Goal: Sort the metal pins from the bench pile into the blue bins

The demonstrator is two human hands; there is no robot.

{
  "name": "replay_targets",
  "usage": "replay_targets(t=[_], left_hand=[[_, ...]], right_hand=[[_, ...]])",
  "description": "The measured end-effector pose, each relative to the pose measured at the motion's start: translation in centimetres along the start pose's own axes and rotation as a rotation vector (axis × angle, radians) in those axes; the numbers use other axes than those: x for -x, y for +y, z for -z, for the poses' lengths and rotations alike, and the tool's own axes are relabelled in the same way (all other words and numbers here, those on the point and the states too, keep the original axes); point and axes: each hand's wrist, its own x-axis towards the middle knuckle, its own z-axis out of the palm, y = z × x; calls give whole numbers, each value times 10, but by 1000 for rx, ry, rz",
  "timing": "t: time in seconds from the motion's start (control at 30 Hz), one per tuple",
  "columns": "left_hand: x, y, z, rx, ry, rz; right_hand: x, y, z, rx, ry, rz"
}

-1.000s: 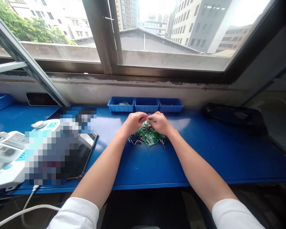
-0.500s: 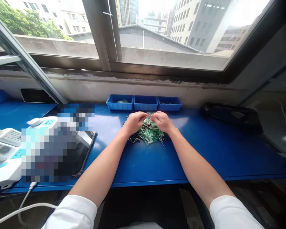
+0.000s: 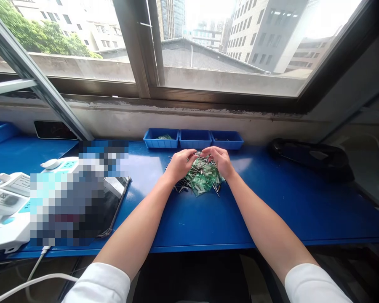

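Note:
A pile of thin metal pins or screw-like pieces [image 3: 183, 185] mixed with small green plastic packets [image 3: 201, 185] lies on the blue table. Over the pile's left side, my left hand [image 3: 180, 165] is closed, thumb and fingers pressed together; anything between the fingertips is too small to make out. My right hand [image 3: 222, 163] is over the right side, its fingers stretched towards the left hand and slightly apart from the thumb, with nothing clearly held. The two sets of fingertips are close together above the pile's far part.
Three joined blue bins [image 3: 195, 139] stand behind the pile; the left one holds green packets, the right one a few thin pieces. A white power strip [image 3: 9, 235] with cables and a dark tablet-like thing [image 3: 115, 202] lie left. A black object [image 3: 311, 158] lies right.
My right hand has loosened from a pinch, its fingers now straighter and spread a little. The left hand stays pinched near the same spot. The whole view has shifted slightly.

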Motion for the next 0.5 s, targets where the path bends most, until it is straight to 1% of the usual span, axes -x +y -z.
replay_targets(t=[0.07, 0.13, 0.23, 0.27, 0.33, 0.4, 0.5], left_hand=[[-1, -2, 2, -19, 29, 13], [-3, -7, 6, -37, 70, 53], [-5, -18, 16, -53, 141, 168], [-6, -22, 19, -52, 160, 219], [-7, -30, 24, -44, 182, 323], [-7, -37, 28, -36, 189, 410], [-7, -44, 30, -41, 176, 482]], right_hand=[[-2, 1, 2, 21, 41, 15], [-4, 3, 7, 125, 122, 46], [-9, 8, 18, 419, 272, 72], [-11, 11, 24, 519, 310, 61], [-15, 16, 34, 678, 370, -15], [-20, 24, 44, 781, 387, -66], [-26, 35, 54, 861, 347, -143]])
